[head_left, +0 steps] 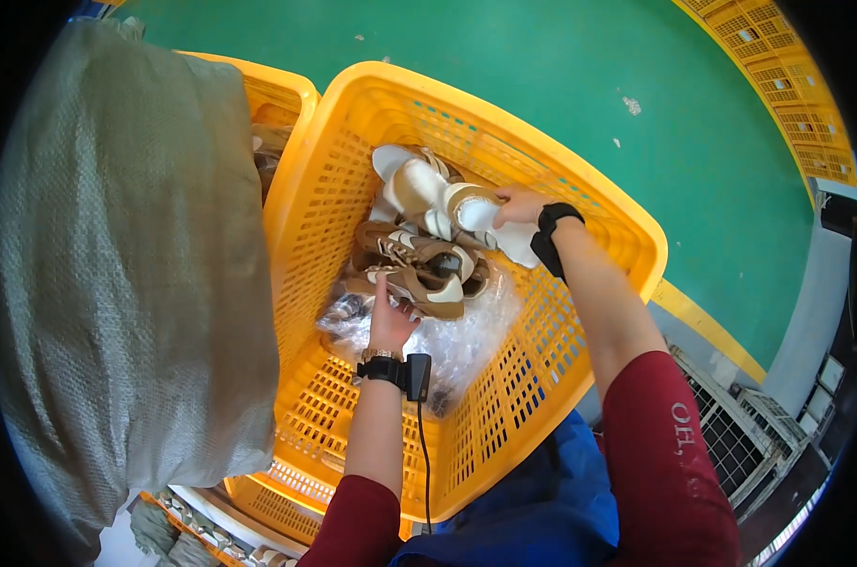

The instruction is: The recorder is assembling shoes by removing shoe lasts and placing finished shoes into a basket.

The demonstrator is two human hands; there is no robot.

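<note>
Both my hands reach down into a yellow plastic basket (353,85) that holds shoes. My left hand (391,321) grips a brown shoe with cream patches (430,295), thumb along its near side and fingers partly hidden beneath it. Another brown laced shoe (383,238) lies right behind that one. Farther back, my right hand (521,206) is closed on the heel end of a white-and-tan shoe (468,210), where some fingers are out of sight. A pale shoe (414,184) sits to its left, and a white flat piece (515,244) shows below my right hand.
Clear plastic wrapping (476,326) lies under the shoes. A large grey-green woven sack (136,265) stands close on the left, before another yellow basket (291,85). Green floor (561,76) spreads beyond. Yellow crates (778,85) line the far right; a metal rack (740,435) stands nearer.
</note>
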